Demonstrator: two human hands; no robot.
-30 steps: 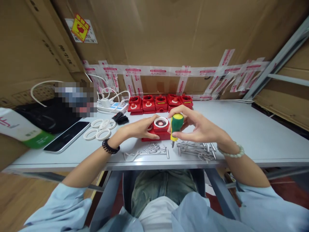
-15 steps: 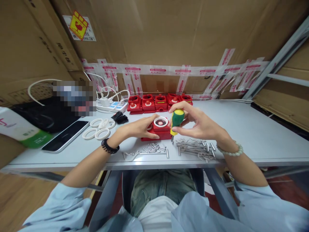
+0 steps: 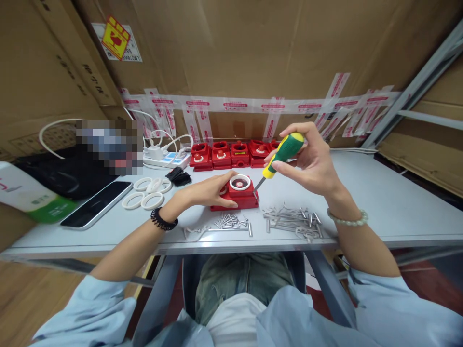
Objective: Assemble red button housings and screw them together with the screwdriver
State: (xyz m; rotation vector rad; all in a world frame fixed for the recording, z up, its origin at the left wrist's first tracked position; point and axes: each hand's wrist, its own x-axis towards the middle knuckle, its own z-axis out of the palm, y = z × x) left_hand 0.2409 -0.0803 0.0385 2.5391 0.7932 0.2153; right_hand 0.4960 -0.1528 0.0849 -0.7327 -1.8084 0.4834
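My left hand [image 3: 213, 191] is closed around the left side of a red box [image 3: 243, 200], which rests on the table. A white ring [image 3: 239, 182] lies on the box's top, around a dark round face. In my right hand [image 3: 307, 161] is a screwdriver [image 3: 285, 153] with a green and yellow handle, held tilted. Its shaft slants down to the left, and the tip is at the right corner of the red box. Whether a screw sits under the tip is too small to tell.
Small screws [image 3: 231, 221] lie in front of the box, with metal T-shaped rods [image 3: 294, 221] to their right. Several white rings [image 3: 152, 201], a phone [image 3: 97, 204] and black packets [image 3: 180, 177] are at the left. Similar red boxes [image 3: 221, 155] stand behind, beside a power strip [image 3: 170, 159].
My right hand has risen and moved right, tilting the screwdriver from nearly upright to a slant. Its tip has shifted up to the box's corner. My left hand stays on the box.
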